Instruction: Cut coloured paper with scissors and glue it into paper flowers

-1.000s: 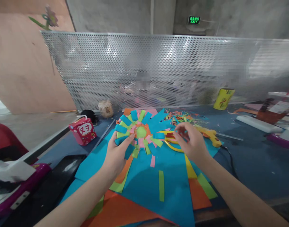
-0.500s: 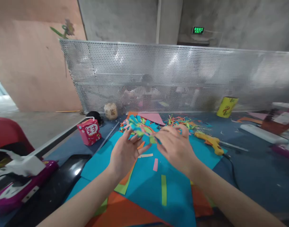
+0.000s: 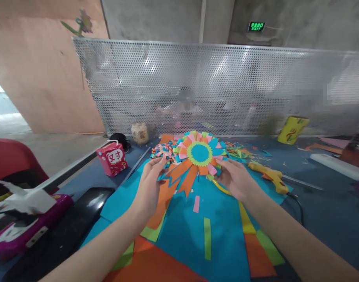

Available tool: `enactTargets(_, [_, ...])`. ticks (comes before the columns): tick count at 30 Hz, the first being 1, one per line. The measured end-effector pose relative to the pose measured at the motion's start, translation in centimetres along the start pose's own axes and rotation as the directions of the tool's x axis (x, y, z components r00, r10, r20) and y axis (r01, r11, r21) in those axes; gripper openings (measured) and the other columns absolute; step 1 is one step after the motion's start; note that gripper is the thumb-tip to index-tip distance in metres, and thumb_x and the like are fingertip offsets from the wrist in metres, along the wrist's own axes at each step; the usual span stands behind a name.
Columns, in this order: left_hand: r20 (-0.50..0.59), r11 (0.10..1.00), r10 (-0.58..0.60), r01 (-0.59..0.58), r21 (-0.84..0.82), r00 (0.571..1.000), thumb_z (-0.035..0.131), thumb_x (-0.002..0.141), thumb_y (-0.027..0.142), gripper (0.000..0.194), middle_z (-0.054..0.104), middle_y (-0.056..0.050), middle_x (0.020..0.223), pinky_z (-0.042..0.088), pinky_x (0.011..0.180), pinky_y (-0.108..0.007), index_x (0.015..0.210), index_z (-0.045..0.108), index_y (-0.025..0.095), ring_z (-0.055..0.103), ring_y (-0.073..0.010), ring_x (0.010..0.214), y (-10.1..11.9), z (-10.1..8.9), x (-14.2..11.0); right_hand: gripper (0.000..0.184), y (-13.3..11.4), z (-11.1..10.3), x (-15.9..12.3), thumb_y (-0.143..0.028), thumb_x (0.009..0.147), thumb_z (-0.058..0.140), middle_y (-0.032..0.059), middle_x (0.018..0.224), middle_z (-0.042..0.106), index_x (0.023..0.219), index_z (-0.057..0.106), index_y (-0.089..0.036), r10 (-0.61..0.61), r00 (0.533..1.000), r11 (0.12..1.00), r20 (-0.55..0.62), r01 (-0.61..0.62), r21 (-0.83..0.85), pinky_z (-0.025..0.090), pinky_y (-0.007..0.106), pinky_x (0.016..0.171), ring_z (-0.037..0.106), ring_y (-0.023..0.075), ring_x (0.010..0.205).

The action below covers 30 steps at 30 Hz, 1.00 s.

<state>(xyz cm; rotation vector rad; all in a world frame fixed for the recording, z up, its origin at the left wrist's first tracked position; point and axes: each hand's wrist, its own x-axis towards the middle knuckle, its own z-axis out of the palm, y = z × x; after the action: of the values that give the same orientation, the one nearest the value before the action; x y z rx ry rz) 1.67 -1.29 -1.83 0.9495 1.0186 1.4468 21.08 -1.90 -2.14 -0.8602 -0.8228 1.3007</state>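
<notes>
A round felt-like rosette (image 3: 200,153) is held up above the work surface, its face towards me. It has a blue centre, a green zigzag ring, multicoloured looped petals and orange tails with notched ends. My right hand (image 3: 236,178) pinches its right edge by a pink and orange petal. On the other side, my left hand (image 3: 151,182) has its fingers curled together at the tip of the left orange tail; the exact contact is partly hidden. Below lie blue sheets (image 3: 185,235), a pink strip (image 3: 196,204) and a green strip (image 3: 207,239).
A yellow glue gun (image 3: 270,177) with a black cord lies at right. Behind are piled colourful scraps (image 3: 164,149), a jar (image 3: 139,133) and a yellow can (image 3: 293,130). A pink box (image 3: 112,158), black tray (image 3: 79,211) and purple power strip (image 3: 38,231) stand left. A perforated metal screen (image 3: 167,70) borders the back.
The rosette has turned from a tilted, edge-on pose to face me, its orange tails now showing. My hands have moved apart to opposite sides of it.
</notes>
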Motion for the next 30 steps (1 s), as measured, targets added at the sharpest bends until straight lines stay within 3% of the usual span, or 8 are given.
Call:
enactTargets(4, [0.225, 0.979, -0.200, 0.201, 0.019, 0.954, 0.062, 0.065, 0.037, 0.033, 0.063, -0.007, 0.087, 0.043, 0.054, -0.024, 0.092, 0.056, 0.019, 0.060, -0.0183, 0.073, 0.0, 0.0, 0.0, 0.013, -0.6, 0.0, -0.4, -0.025, 0.059, 0.068, -0.0035, 0.064, 0.057, 0.067, 0.059, -0.019, -0.028, 0.999, 0.999, 0.023, 0.029, -0.044, 0.040, 0.019, 0.041, 0.049, 0.0066, 0.048])
enactTargets(8, [0.336, 0.977, -0.207, 0.212, 0.022, 0.919, 0.065, 0.065, 0.031, 0.027, 0.065, -0.005, 0.087, 0.047, 0.058, -0.027, 0.089, 0.060, 0.019, 0.061, -0.0169, 0.070, 0.0, 0.2, -0.5, 0.014, -0.9, 0.0, -0.6, -0.027, 0.060, 0.068, -0.0043, 0.061, 0.055, 0.068, 0.060, -0.020, -0.049, 0.997, 0.992, 0.066, 0.056, -0.110, 0.037, 0.017, 0.038, 0.048, 0.0062, 0.047])
enactTargets(15, [0.356, 0.984, -0.174, 0.171, 0.039, 0.918, 0.072, 0.058, 0.022, 0.018, 0.064, -0.002, 0.071, 0.050, 0.057, -0.024, 0.071, 0.061, 0.015, 0.060, -0.0130, 0.063, 0.1, 0.1, -0.2, 0.025, -0.5, -0.5, 0.0, -0.037, 0.064, 0.066, -0.0072, 0.047, 0.043, 0.055, 0.051, -0.019, -0.095, 0.986, 0.945, 0.134, 0.132, -0.300, 0.036, 0.019, 0.044, 0.040, 0.0052, 0.043])
enactTargets(19, [0.291, 0.992, -0.108, 0.121, -0.027, 0.951, 0.071, 0.059, 0.023, 0.018, 0.065, -0.002, 0.070, 0.050, 0.056, -0.023, 0.072, 0.061, 0.016, 0.060, -0.0126, 0.062, -0.1, -0.1, 0.3, 0.030, -0.8, -0.9, 0.1, -0.050, 0.072, 0.053, -0.0014, 0.060, 0.055, 0.067, 0.058, -0.020, -0.082, 0.989, 0.897, 0.123, 0.127, -0.422, 0.040, 0.023, 0.053, 0.053, 0.0123, 0.060])
enactTargets(24, [0.234, 0.995, -0.004, 0.028, -0.097, 0.972, 0.070, 0.061, 0.021, 0.018, 0.066, -0.003, 0.077, 0.050, 0.057, -0.023, 0.076, 0.062, 0.015, 0.060, -0.0125, 0.065, -0.2, -0.6, 1.0, 0.025, -1.2, -0.8, -0.1, -0.042, 0.070, 0.057, 0.0016, 0.068, 0.063, 0.064, 0.062, -0.019, 0.009, 0.993, 0.740, 0.122, 0.076, -0.669, 0.037, 0.023, 0.053, 0.056, 0.0138, 0.065])
enactTargets(27, [0.247, 0.995, 0.030, -0.006, -0.099, 0.969, 0.070, 0.062, 0.019, 0.018, 0.066, -0.003, 0.076, 0.050, 0.057, -0.023, 0.077, 0.062, 0.015, 0.059, -0.0113, 0.064, -0.2, -0.5, 1.0, 0.021, -0.9, -0.9, -0.1, -0.040, 0.070, 0.058, 0.0018, 0.069, 0.063, 0.069, 0.064, -0.019, 0.068, 0.991, 0.743, 0.117, 0.028, -0.669, 0.037, 0.024, 0.054, 0.057, 0.0138, 0.067])
enactTargets(30, [0.256, 0.995, 0.061, -0.040, -0.086, 0.965, 0.069, 0.063, 0.019, 0.017, 0.064, -0.001, 0.071, 0.049, 0.055, -0.020, 0.077, 0.061, 0.014, 0.056, -0.0082, 0.058, -0.2, -0.4, 0.8, 0.019, -0.5, -1.2, 0.0, -0.037, 0.069, 0.060, 0.0025, 0.071, 0.062, 0.072, 0.063, -0.018, 0.084, 0.989, 0.800, 0.123, 0.007, -0.600, 0.037, 0.024, 0.055, 0.057, 0.0141, 0.071])
